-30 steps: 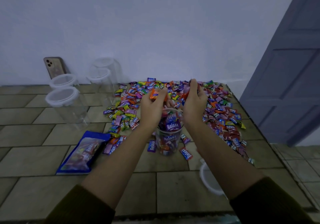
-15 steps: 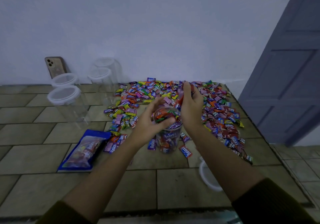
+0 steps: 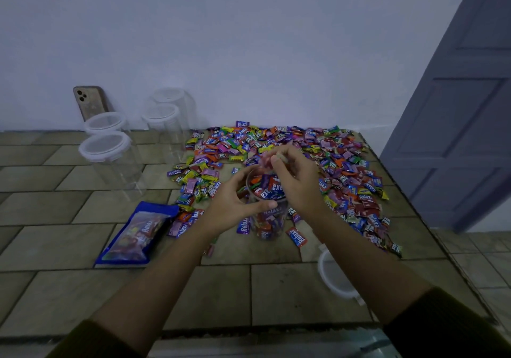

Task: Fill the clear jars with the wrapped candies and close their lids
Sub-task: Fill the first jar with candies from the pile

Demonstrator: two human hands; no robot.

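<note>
Clear jar (image 3: 267,223) near full of wrapped candies (image 3: 269,189), left hand (image 3: 235,201) curled round its rim, right hand (image 3: 297,180) pinching pink candy (image 3: 266,162) above mouth; loose candy pile (image 3: 345,169) behind on table (image 3: 221,297)

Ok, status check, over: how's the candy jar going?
Left hand grips open jar, nearly full. Right hand pinches pink candy over its mouth. Lid off, lying nearby. Nothing blocking.

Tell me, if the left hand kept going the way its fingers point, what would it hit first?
The left hand points right at the open candy-filled jar, so it would meet the jar's rim first. It may be touching already; depth is unclear.
</note>
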